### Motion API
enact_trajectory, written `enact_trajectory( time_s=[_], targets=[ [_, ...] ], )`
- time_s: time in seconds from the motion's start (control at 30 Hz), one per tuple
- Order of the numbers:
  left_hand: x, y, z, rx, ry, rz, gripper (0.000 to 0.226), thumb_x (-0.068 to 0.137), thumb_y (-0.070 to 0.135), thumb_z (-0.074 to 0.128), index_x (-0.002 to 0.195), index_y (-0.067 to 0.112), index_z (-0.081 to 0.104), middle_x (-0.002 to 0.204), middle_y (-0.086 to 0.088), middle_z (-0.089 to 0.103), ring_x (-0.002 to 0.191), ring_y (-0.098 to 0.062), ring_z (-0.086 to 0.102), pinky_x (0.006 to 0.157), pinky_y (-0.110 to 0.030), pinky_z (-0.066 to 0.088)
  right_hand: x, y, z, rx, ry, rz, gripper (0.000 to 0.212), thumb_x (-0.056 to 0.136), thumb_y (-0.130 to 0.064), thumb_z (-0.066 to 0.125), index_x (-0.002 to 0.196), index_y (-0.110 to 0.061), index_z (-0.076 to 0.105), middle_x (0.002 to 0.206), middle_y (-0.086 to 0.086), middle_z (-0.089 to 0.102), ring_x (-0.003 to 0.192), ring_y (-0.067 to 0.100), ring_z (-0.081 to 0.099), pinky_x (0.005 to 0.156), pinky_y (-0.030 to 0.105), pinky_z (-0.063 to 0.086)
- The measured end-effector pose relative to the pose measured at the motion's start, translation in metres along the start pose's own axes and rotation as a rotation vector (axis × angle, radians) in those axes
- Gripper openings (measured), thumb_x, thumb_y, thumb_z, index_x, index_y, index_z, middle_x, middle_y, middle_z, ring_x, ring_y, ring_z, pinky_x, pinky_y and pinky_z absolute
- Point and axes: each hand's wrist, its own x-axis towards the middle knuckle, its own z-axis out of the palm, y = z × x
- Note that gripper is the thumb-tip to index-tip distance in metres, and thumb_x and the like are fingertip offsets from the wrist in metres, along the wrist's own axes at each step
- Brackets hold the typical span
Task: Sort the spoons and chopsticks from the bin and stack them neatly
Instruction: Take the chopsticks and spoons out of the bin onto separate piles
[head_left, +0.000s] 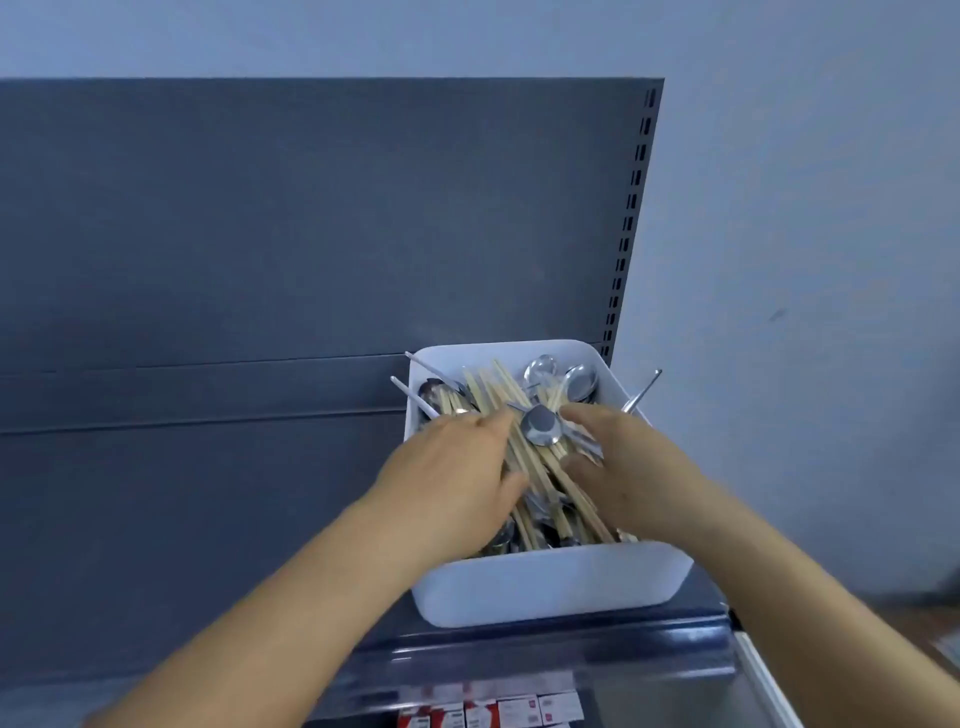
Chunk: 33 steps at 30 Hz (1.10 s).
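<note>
Head view, looking down from the person's own eyes. A white bin (545, 582) sits at the right end of a dark grey shelf (208, 519), against a grey back panel (311, 218). A pale wall (805, 208) rises to the right. The bin is heaped with a tangle of wooden chopsticks (524, 457) and metal spoons (543, 425). A few spoon handles poke out over the bin's left and right rims.

Both bare arms reach in from below. The left hand (457, 467) lies on the left side of the heap, fingers curved over the chopsticks. The right hand (623, 457) comes in from the right, its fingers and thumb set against the same bundle. Whether either hand truly grips anything, or only rests on the pile, cannot be told.

Below the shelf edge, small red and white boxes (498, 714) sit on a lower level.

Judged risks: nothing looks sorted yet, and the pieces interlock, so lifting a bundle could drag spoons along and spill them over the rim. The overhanging handles could catch a wrist and tip out. The bin sits close to the shelf's front edge, so a hard pull might shift it forward.
</note>
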Motion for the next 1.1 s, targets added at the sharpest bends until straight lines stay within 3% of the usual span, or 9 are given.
enact_trajectory(
  time_s=[0.1, 0.27, 0.47, 0.6, 0.77, 0.87, 0.93, 1.0, 1.1],
  targets=[
    [0.021, 0.002, 0.018, 0.065, -0.077, -0.037, 0.032, 0.093, 0.044, 0.045, 0.108, 0.016, 0.046, 0.107, -0.008, 0.058, 0.107, -0.028, 0.047, 0.071, -0.034, 0.035, 0.014, 0.006, 0.007, -0.104, -0.030, 0.003, 0.032, 0.087, -0.023, 0.055, 0.118, -0.018, 0.051, 0.121, 0.004, 0.056, 0.112, 0.027, 0.052, 0.091, 0.040, 0.045],
    [0.042, 0.011, 0.041, 0.095, -0.145, -0.140, 0.048, 0.094, 0.053, 0.038, 0.111, 0.011, 0.052, 0.111, -0.013, 0.060, 0.113, -0.032, 0.045, 0.075, -0.037, 0.037, 0.022, 0.011, 0.015, -0.193, -0.103, 0.093, 0.020, 0.084, -0.035, 0.057, 0.083, -0.020, 0.043, 0.100, 0.009, 0.053, 0.090, 0.029, 0.053, 0.071, 0.029, 0.038],
    [0.054, 0.011, 0.051, 0.055, -0.106, -0.267, 0.050, 0.087, 0.052, 0.054, 0.115, 0.011, 0.053, 0.117, -0.013, 0.059, 0.115, -0.033, 0.049, 0.083, -0.037, 0.043, 0.029, 0.017, 0.020, -0.239, -0.131, 0.146, 0.037, 0.080, -0.045, 0.059, 0.093, -0.014, 0.042, 0.103, 0.009, 0.047, 0.101, 0.034, 0.051, 0.074, 0.032, 0.039],
    [0.053, 0.008, 0.049, -0.001, -0.093, -0.348, 0.037, 0.081, 0.040, 0.063, 0.106, 0.013, 0.053, 0.109, -0.010, 0.061, 0.103, -0.032, 0.056, 0.069, -0.033, 0.042, 0.033, 0.012, 0.017, -0.135, -0.158, 0.243, 0.047, 0.073, -0.041, 0.070, 0.099, -0.012, 0.045, 0.112, 0.010, 0.040, 0.086, 0.027, 0.054, 0.066, 0.029, 0.042],
    [0.053, 0.005, 0.043, -0.049, -0.123, -0.433, 0.024, 0.082, 0.028, 0.065, 0.078, 0.015, 0.045, 0.087, -0.004, 0.055, 0.082, -0.027, 0.052, 0.062, -0.031, 0.039, 0.036, 0.007, 0.019, -0.111, -0.132, 0.264, 0.029, 0.078, -0.023, 0.065, 0.077, -0.015, 0.037, 0.078, 0.001, 0.051, 0.075, 0.022, 0.054, 0.062, 0.029, 0.042],
    [0.055, 0.006, 0.040, -0.093, -0.148, -0.480, 0.023, 0.082, 0.022, 0.065, 0.071, 0.014, 0.046, 0.077, -0.002, 0.053, 0.083, -0.027, 0.057, 0.060, -0.030, 0.040, 0.038, 0.006, 0.019, -0.065, -0.123, 0.268, 0.020, 0.080, -0.013, 0.059, 0.073, -0.013, 0.039, 0.073, 0.004, 0.052, 0.063, 0.017, 0.050, 0.052, 0.027, 0.037],
    [0.057, 0.004, 0.037, -0.179, -0.151, -0.534, 0.020, 0.081, 0.021, 0.063, 0.069, 0.014, 0.049, 0.071, -0.002, 0.053, 0.080, -0.027, 0.060, 0.057, -0.027, 0.041, 0.039, 0.007, 0.016, 0.022, -0.105, 0.286, 0.008, 0.081, -0.011, 0.056, 0.085, -0.007, 0.051, 0.086, 0.014, 0.061, 0.067, 0.019, 0.056, 0.052, 0.024, 0.038],
    [0.059, 0.002, 0.033, -0.267, -0.142, -0.570, 0.019, 0.081, 0.020, 0.060, 0.067, 0.014, 0.049, 0.067, -0.002, 0.051, 0.069, -0.025, 0.056, 0.051, -0.026, 0.038, 0.040, 0.010, 0.012, 0.148, -0.094, 0.307, 0.030, 0.081, -0.011, 0.055, 0.110, -0.001, 0.054, 0.101, 0.020, 0.066, 0.075, 0.025, 0.063, 0.059, 0.024, 0.040],
    [0.063, -0.003, 0.030, -0.402, -0.136, -0.611, 0.019, 0.082, 0.016, 0.058, 0.065, 0.013, 0.049, 0.061, -0.003, 0.045, 0.058, -0.024, 0.045, 0.048, -0.023, 0.034, 0.039, 0.012, 0.007, 0.395, -0.129, 0.305, 0.016, 0.082, -0.010, 0.056, 0.097, -0.010, 0.050, 0.068, 0.006, 0.072, 0.043, 0.015, 0.054, 0.045, 0.018, 0.036]
  ],
)
